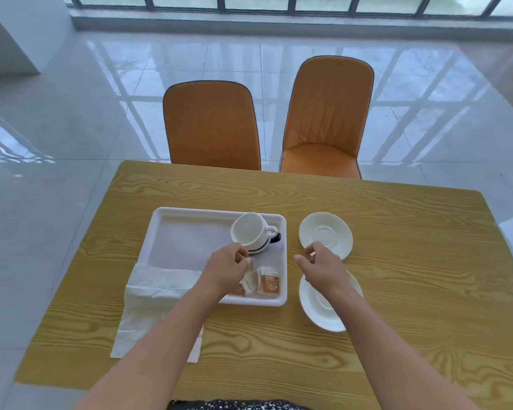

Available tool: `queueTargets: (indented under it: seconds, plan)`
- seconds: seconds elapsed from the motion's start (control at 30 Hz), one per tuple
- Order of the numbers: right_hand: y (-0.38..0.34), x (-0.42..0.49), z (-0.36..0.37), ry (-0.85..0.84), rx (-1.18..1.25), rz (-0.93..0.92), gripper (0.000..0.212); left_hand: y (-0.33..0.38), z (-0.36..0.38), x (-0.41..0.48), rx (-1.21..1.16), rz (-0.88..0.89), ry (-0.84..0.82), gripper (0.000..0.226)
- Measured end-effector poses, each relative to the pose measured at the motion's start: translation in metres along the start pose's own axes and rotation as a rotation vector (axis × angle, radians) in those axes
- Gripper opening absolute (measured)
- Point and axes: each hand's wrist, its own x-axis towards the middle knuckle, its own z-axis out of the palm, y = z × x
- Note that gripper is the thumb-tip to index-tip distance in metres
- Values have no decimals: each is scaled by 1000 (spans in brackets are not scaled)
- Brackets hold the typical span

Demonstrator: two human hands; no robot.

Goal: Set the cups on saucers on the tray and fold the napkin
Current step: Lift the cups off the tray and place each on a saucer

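A white tray (190, 232) lies on the wooden table. At its far right corner, two cups are stacked: a white cup (249, 230) sits in a cup with black stripes and a black handle (261, 248). My left hand (227, 269) hovers over the tray with curled fingers at the base of the stack; whether it grips anything is unclear. Two white saucers lie on the table right of the tray. My right hand (320, 263) touches the near rim of the far saucer (329, 230) with thumb and fingers apart, and my wrist covers part of the near saucer (317, 309). A white napkin (148, 297) hangs unfolded over the tray's front left edge.
Small orange-and-white sachets (268, 284) lie in the tray's front right corner. Two orange chairs (211, 125) (326, 113) stand at the table's far side. The yellow wooden table (397, 261) has bare surface to the right and along the front.
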Motion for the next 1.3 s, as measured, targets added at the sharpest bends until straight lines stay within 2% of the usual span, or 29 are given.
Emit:
queueTargets:
  seconds: [0.23, 0.4, 0.5, 0.6, 0.83, 1.0, 1.17, 1.23, 1.3]
  plan:
    - [-53, 11, 24, 63, 7, -109, 17, -25, -33, 19, -26, 24, 28, 28]
    - [-69, 26, 37, 126, -105, -175, 41, -37, -39, 37, -76, 15, 43, 41]
    - [-73, 37, 43, 131, -92, -116, 53, -36, -35, 47, -136, -20, 23, 61]
    - [-77, 48, 49, 94, -71, -57, 59, -34, -29, 57, -211, -103, 2, 69]
    - [-76, 65, 67, 35, -122, -29, 58, -25, -12, 82, -268, -212, -54, 59]
    - [-75, 70, 73, 24, -186, 4, 40, -30, 0, 93, -247, -235, -40, 30]
    - [-77, 68, 75, 14, -89, -10, 32, -32, 7, 97, -241, -256, -12, 13]
    - [-77, 66, 74, 32, -51, -16, 31, -31, 8, 97, -235, -244, -7, 13]
    - [-79, 63, 74, 70, -30, -22, 30, -30, 7, 96, -220, -233, 4, 22]
